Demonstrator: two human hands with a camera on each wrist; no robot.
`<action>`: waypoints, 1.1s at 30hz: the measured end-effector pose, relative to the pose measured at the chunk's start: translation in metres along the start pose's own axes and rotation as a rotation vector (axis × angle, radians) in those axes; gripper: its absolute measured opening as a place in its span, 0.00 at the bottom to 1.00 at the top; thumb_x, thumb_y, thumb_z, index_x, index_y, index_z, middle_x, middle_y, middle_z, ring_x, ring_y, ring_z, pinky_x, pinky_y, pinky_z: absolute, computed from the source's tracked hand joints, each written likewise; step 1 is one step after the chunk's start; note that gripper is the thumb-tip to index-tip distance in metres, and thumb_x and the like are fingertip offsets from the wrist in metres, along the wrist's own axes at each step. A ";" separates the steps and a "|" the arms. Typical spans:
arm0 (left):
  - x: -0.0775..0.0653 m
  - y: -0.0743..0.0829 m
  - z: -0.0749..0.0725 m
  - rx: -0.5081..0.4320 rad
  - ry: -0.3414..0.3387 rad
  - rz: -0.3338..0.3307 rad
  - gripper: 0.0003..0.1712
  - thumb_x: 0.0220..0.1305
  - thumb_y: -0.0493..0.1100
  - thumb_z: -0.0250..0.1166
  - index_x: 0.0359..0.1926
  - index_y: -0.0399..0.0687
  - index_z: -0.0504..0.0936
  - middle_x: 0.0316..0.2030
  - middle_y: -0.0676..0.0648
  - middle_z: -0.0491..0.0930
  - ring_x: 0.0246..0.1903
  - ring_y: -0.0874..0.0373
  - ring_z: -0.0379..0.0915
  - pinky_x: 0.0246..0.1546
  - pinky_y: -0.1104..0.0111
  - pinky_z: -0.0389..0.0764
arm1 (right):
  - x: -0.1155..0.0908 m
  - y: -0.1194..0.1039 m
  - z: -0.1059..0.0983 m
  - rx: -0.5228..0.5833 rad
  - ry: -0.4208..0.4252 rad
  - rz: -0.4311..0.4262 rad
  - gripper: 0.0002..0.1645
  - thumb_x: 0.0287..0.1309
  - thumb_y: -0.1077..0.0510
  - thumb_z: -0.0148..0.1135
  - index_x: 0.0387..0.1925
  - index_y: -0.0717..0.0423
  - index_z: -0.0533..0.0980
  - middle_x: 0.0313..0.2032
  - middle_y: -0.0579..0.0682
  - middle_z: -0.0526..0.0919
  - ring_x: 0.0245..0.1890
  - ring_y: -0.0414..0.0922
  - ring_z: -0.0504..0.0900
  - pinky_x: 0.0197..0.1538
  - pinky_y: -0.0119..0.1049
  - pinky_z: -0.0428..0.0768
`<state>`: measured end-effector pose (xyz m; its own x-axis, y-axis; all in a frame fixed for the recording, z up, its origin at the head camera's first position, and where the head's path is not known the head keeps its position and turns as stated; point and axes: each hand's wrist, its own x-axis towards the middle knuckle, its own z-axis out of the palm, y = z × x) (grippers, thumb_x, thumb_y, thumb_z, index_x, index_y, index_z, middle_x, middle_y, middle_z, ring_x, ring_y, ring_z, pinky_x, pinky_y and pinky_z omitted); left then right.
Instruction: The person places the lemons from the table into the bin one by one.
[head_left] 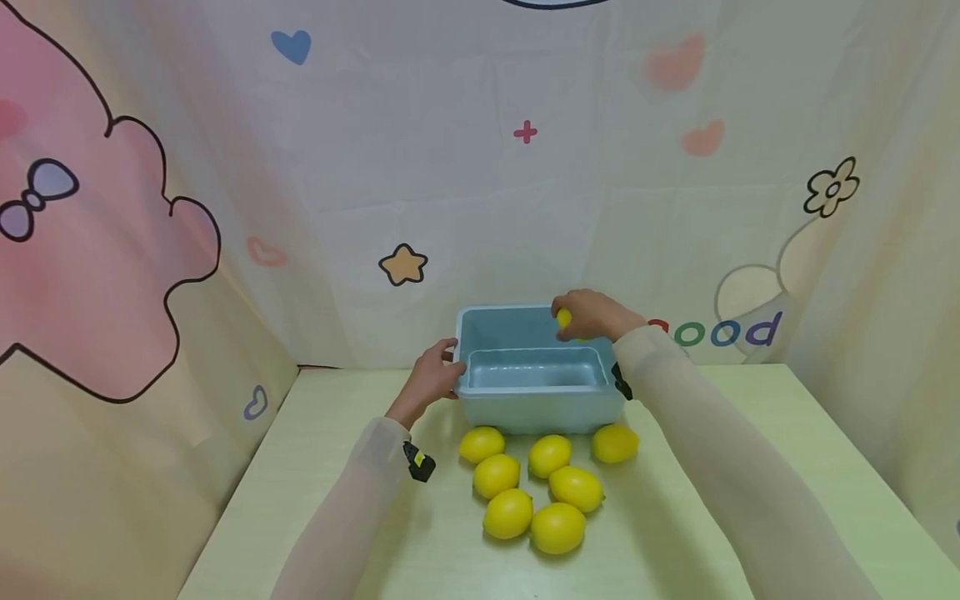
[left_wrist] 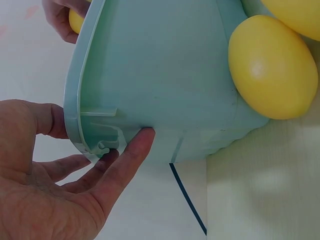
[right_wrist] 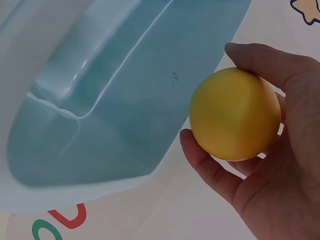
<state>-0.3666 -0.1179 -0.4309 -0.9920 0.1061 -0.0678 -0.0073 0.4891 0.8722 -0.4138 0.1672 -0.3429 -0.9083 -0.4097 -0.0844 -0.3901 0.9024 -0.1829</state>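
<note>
A light blue plastic bin (head_left: 540, 412) stands toward the back of the table, its inside bare in the head view. My left hand (head_left: 432, 375) grips the bin's left rim, thumb over the edge and fingers against the outer wall, as the left wrist view shows. Above the bin's back right corner, my right hand (head_left: 596, 313) holds a yellow lemon (right_wrist: 232, 114) between thumb and fingers. Several more lemons lie in front of the bin, among them one lemon (head_left: 558, 527) nearest me and one lemon (head_left: 615, 443) by the front right corner.
The pale wooden table (head_left: 337, 500) ends at a printed curtain (head_left: 360, 150) close behind the bin. Curtain folds (head_left: 900, 350) also hang along the right side. A small black device (head_left: 418, 462) sits on my left wrist.
</note>
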 end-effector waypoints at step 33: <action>0.000 0.000 0.001 -0.002 0.008 0.012 0.34 0.67 0.45 0.57 0.73 0.50 0.61 0.61 0.37 0.72 0.47 0.45 0.80 0.32 0.62 0.88 | -0.012 0.005 0.003 0.001 0.000 -0.013 0.30 0.60 0.52 0.67 0.62 0.53 0.72 0.59 0.58 0.76 0.57 0.55 0.75 0.63 0.55 0.75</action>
<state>-0.3666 -0.1169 -0.4318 -0.9930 0.1054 -0.0533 0.0047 0.4865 0.8737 -0.4049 0.1761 -0.3453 -0.9031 -0.4216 -0.0815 -0.4020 0.8968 -0.1848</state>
